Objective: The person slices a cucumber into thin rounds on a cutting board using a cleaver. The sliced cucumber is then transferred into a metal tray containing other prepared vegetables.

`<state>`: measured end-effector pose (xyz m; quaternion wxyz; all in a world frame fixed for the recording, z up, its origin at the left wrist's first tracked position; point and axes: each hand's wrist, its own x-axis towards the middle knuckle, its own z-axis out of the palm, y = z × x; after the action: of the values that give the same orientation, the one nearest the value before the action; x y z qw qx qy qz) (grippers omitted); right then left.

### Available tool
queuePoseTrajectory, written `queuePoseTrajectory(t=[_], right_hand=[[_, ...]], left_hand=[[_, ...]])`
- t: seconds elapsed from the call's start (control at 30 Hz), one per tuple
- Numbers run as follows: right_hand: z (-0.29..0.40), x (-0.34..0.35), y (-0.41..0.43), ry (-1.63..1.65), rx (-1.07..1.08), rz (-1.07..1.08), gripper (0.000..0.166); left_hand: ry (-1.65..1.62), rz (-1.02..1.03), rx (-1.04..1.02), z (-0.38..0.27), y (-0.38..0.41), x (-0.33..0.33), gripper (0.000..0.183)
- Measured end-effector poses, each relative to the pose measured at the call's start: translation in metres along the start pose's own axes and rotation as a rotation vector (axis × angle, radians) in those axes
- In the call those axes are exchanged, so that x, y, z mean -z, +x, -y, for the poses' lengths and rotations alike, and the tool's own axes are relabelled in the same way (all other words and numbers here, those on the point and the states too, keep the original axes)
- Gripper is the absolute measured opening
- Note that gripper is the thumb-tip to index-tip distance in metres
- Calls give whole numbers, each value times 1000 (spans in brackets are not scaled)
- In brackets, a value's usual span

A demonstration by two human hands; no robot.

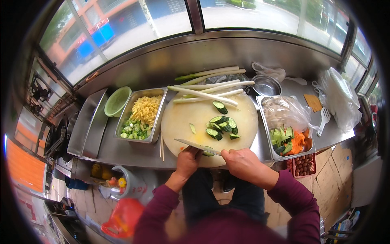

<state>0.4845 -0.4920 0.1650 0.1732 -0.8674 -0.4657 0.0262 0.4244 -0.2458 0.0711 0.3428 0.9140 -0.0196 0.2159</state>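
Note:
My right hand (243,161) grips the handle of a kitchen knife, low over the near edge of a round white cutting board (173,125). Its blade (195,144) points left across the board. My left hand (188,161) is curled against the near side of the blade, fingertips partly hidden. Between the hands, a cucumber piece (208,153) shows partly beneath the knife. Cut cucumber chunks (224,125) are heaped mid-board, with one chunk (220,106) farther back and a thin slice (192,128) to the left. Peeled scallion stalks (210,94) lie across the board's far side.
Left stands a steel pan (164,106) of yellow strips and chopped scallion, beside a green bowl (118,102) and chopsticks (161,148). At right, another steel pan (275,157) holds cucumber slices, orange slices and a plastic bag. A metal bowl (267,85) sits behind; eggs (303,166) fill a red crate below.

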Motion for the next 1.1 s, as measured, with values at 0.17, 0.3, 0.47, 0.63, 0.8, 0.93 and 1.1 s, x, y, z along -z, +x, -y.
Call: queuePoseTrajectory(t=[0.17,0.3,0.47,0.63,0.8,0.93,1.1], right_hand=[[-16,-23,10,-4,-27,22,7],[-8,-17,13,26,-12,7,7],[-14,-29,10,29,-43,8,8],[-4,-20,14,79,-4,-18,6],[-10,-30,14,61,-9,-21,8],[-7,-33,12,65,-49,-12,11],[-7,-29,13,79,-28,-13,13]], left_hand=[[52,39,26,6,-1,-3,17],[-9,-38,-22,-1,-2,-3,14],[-15,-30,-3,-5,-3,-5,13],[-40,-63,48,-5,-9,-8,10],[2,-71,-14,-4,-8,-6,11],[-5,-97,-35,-5,-7,-6,10],[6,-104,-64,-1,-12,-9,11]])
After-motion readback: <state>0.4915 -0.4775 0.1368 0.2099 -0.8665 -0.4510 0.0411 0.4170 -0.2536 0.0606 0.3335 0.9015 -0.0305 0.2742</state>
